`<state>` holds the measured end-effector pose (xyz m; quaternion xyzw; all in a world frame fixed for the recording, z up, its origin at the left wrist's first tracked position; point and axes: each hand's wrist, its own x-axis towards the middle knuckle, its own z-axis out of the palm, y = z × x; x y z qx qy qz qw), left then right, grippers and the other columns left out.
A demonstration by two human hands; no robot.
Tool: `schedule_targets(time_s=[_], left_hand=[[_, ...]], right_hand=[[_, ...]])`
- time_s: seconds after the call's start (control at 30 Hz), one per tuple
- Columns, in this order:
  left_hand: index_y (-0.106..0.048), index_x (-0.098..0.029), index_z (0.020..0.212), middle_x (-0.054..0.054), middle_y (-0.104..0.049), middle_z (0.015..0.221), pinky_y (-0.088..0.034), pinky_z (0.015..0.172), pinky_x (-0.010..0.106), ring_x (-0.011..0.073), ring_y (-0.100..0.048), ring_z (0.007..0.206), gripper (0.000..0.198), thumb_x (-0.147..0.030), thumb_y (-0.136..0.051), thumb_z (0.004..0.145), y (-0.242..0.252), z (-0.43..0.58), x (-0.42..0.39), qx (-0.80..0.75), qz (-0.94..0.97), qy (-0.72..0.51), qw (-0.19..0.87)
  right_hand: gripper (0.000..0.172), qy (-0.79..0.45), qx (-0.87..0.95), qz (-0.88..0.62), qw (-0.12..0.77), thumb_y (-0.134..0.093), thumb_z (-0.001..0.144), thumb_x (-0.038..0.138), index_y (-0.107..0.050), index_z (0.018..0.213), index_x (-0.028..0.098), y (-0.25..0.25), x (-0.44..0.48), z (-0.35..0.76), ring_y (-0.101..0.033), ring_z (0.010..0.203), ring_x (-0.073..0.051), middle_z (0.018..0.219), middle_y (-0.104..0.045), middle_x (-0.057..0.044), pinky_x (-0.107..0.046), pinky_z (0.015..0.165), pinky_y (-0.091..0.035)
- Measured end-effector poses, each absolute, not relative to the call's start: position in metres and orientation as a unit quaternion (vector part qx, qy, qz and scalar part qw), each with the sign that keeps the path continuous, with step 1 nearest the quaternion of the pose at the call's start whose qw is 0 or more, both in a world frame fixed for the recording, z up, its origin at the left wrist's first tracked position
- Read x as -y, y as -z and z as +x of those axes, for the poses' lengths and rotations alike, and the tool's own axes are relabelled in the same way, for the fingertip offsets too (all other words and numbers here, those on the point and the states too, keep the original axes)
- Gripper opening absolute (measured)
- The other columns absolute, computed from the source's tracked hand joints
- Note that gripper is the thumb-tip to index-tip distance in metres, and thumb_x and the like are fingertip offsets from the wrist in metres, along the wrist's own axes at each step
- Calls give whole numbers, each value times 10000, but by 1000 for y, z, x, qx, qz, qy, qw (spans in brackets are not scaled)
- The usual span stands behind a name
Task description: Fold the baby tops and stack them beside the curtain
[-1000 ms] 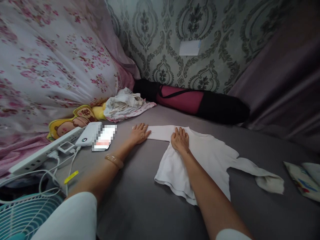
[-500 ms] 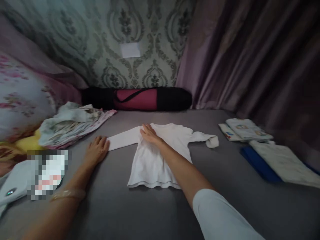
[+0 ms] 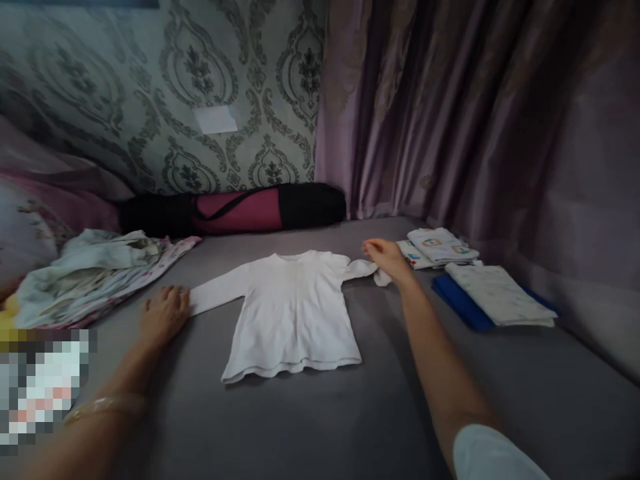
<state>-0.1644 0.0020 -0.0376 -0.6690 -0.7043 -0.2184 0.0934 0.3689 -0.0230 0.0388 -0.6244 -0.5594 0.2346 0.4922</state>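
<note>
A white long-sleeved shirt (image 3: 295, 313) lies spread on the grey bed sheet, its neckline toward the wall. My left hand (image 3: 165, 313) rests palm down at the cuff of the left sleeve, its fingers extended and holding nothing visible. Over the bunched end of the right sleeve (image 3: 383, 277) is my right hand (image 3: 390, 259), with its fingers loosely bent and pointing left. No cloth shows between those fingers, and the thumb is hidden. The left sleeve lies straight, while the right one is crumpled at its end.
A heap of crumpled clothes (image 3: 95, 270) lies at left. Folded printed clothes (image 3: 443, 245) and a folded pale garment on blue cloth (image 3: 500, 297) sit at right. Along the wall rests a black and magenta bag (image 3: 237, 212). Purple curtains (image 3: 380, 133) hang at right.
My right hand has left the shirt's upper chest and moved right to the bunched sleeve end. My left hand stays by the left cuff. The view has turned right.
</note>
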Motion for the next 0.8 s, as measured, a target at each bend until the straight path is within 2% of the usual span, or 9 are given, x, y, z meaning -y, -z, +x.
schedule_targets(time_s=[0.07,0.17,0.27,0.37,0.47,0.57,0.7,0.8], left_hand=[[-644,-311,959,20,-701,1069,-395,1042,552,286,-630,1102,333,-451,-353,876,28,-135,-13,650,-702,278,92],[-647,-294,886,35,-715,895,-511,878,495,260,-686,886,320,-423,-354,897,15,-73,-33,570,-764,303,18],[-667,-246,938,70,-731,943,-536,833,412,243,-688,848,284,-371,-415,903,9,-3,-51,499,-820,277,-33],[-681,-152,970,130,-727,1017,-526,882,369,239,-684,925,258,-231,-444,904,12,63,-62,405,-872,260,-91],[-678,-155,1003,106,-722,1059,-523,914,322,205,-677,977,228,-182,-482,890,21,118,-67,373,-883,260,-115],[-678,-169,986,87,-720,1046,-513,955,333,190,-665,998,223,-127,-498,863,34,158,-71,377,-875,276,-129],[-669,-156,972,104,-707,1033,-513,964,364,201,-649,1006,248,-102,-444,882,55,188,-71,413,-846,313,-123],[-660,-142,1020,121,-685,1077,-512,971,375,208,-632,1033,279,-120,-402,915,68,193,-67,419,-838,332,-107]], right_hand=[[190,-192,536,-691,446,-552,816,246,-692,900,148,-35,30,398,-676,863,-204,924,-737,-114,-309,798,-518],[167,-186,524,-753,352,-596,817,285,-697,854,157,-27,37,426,-676,869,-221,908,-728,-109,-316,796,-512],[206,-203,522,-764,321,-650,798,332,-705,879,150,-20,39,440,-682,868,-230,912,-725,-114,-316,783,-514],[278,-207,515,-781,286,-698,761,367,-713,939,154,-16,41,446,-680,889,-226,931,-728,-106,-298,774,-514],[249,-242,530,-777,238,-693,767,386,-720,872,163,-14,44,449,-668,769,-198,809,-725,-74,-256,649,-497],[203,-288,551,-757,201,-666,790,370,-704,765,172,-12,45,443,-630,649,-174,709,-700,-49,-231,537,-439],[51,-273,550,-759,217,-673,745,238,-692,749,191,-11,43,426,-634,667,-176,740,-709,-44,-230,556,-428],[185,-192,565,-765,242,-608,740,170,-713,892,188,-14,42,426,-637,741,-184,802,-711,-43,-240,634,-441]])
